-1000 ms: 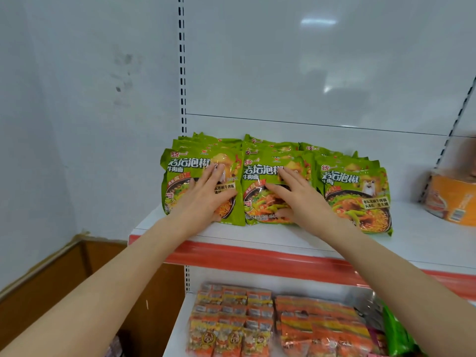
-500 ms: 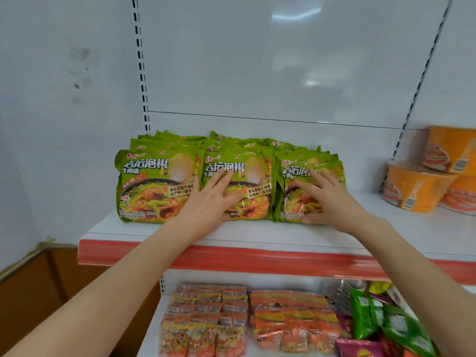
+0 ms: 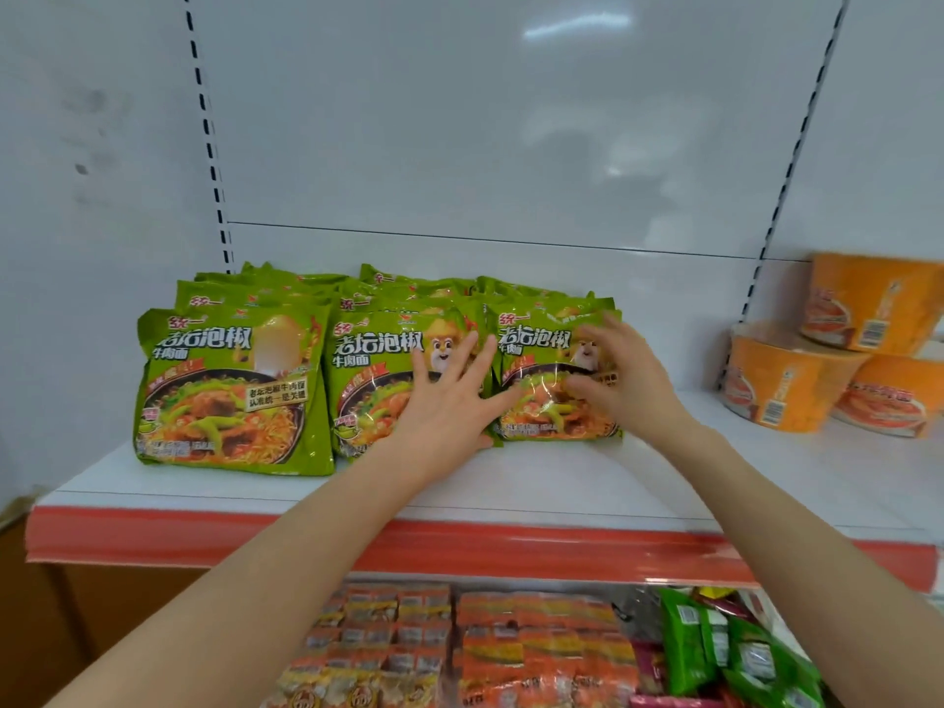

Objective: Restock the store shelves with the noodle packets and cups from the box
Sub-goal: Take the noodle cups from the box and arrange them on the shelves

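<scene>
- While the green noodle packets [image 3: 230, 390] are standing in three rows on the white shelf [image 3: 511, 482], the person is tidying them, not adding new ones.
- The left hand [image 3: 449, 406] is lying flat with its fingers spread wide, pressing on the front of the middle packet [image 3: 378, 360]. It is holding nothing.
- The right hand [image 3: 626, 383] is touching the front of the right packet [image 3: 536, 401]. It is blurry, but its fingers are looking loose and a bit bent, not wrapped round anything.
- The orange noodle cups [image 3: 786, 380] are sitting stacked further right on the same shelf, well apart from the packets.
- I am guessing the rows are nearly straight. Next, the hands are going to need to lift off gently so no packet is tipping forward. Then they are going to need more from the box, which is not showing.
</scene>
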Motion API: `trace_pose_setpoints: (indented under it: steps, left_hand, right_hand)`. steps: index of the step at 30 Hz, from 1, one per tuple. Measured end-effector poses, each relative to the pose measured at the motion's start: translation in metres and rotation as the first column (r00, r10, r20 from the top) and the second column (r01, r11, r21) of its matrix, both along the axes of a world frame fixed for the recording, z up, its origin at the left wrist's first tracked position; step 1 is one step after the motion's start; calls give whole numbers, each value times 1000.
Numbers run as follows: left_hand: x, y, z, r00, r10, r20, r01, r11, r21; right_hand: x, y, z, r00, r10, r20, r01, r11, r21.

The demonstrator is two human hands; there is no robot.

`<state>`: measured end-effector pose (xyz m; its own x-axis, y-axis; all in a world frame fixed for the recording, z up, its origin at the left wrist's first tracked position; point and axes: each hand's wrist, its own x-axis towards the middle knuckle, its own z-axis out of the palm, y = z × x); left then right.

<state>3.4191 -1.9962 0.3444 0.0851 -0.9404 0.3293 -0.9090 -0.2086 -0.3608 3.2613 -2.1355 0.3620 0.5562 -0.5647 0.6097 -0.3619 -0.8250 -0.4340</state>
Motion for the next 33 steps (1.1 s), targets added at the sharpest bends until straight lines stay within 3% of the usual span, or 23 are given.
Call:
trace_pose_setpoints:
  steps: [2,5,10,17,23,26,28,30,33]
  left_hand:
    - [1,-6,-2,999,28,31,-29,999,37]
    - [5,-9,-5,999,28,45,-30,998,46]
    - [9,-11,-7,999,27,47,-28,999,32]
    - [10,3,0,1000,-5,-8,5,1000,24]
    - [18,4,2,999,11,41,-15,997,82]
    - [17,9,2,1000,-13,11,12,998,57]
    - [18,17,4,999,-32,-33,33,999,18]
    - [22,28,6,999,-4,-47,4,1000,-10]
    - [34,43,3,994,109,-32,-108,994,34]
  right_hand:
    - [-4,-17,6,996,-71,47,57,966,253]
    - [1,-34,3,987,54,149,-124,849,514]
    - [11,-29,-1,947,122,296,-252,855,454]
    - [8,-26,-3,931,171,324,-312,833,457]
    - [21,-24,-12,950,70,306,-191,903,385]
    - [18,-22,-9,975,26,222,-114,912,393]
    - [10,-15,-3,990,-52,130,9,949,315]
    - [2,-2,-1,995,-98,14,98,994,47]
    - [5,13,-8,956,-86,-280,-12,944,-330]
